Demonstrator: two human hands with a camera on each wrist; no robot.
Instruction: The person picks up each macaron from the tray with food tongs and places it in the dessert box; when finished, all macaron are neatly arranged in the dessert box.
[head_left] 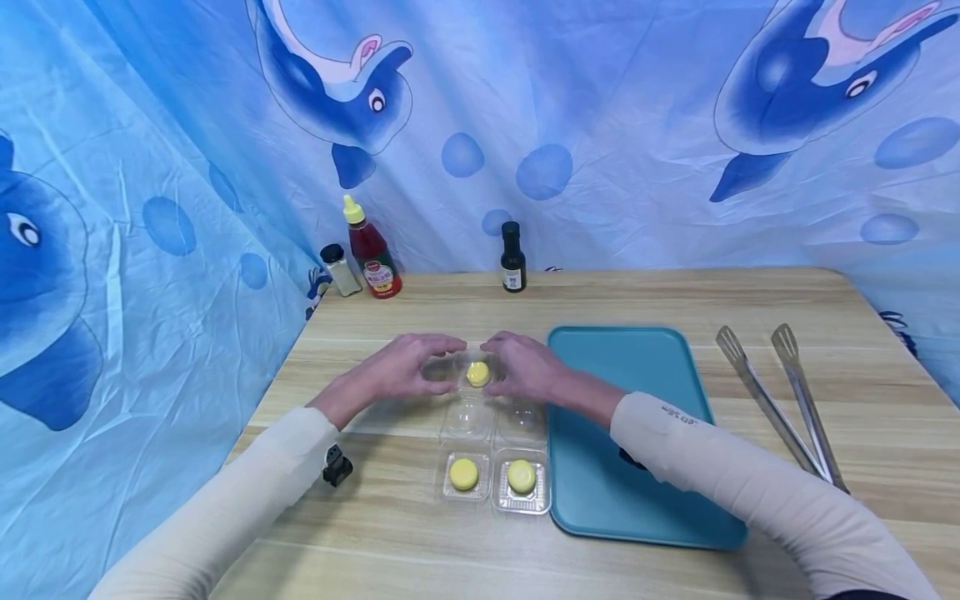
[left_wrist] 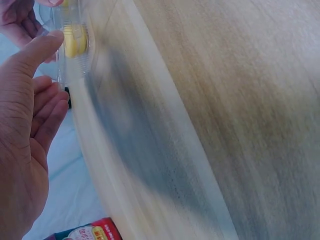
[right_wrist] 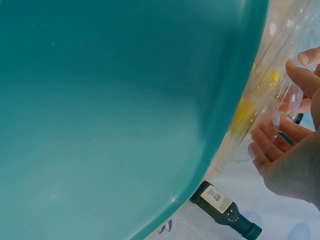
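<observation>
Between my two hands, in the head view, is a clear plastic box with a yellow macaron inside. My left hand grips its left side, and the left wrist view shows the thumb against the plastic. From the right, my right hand holds the same box, fingers curved about its domed lid. Nearer me, two more clear boxes lie opened, their lids folded back. One yellow macaron sits in the left base and another macaron in the right.
A teal tray lies right of the boxes, under my right forearm. Metal tongs rest farther right. At the back stand a red sauce bottle, a shaker and a dark bottle. A blue curtain hangs behind.
</observation>
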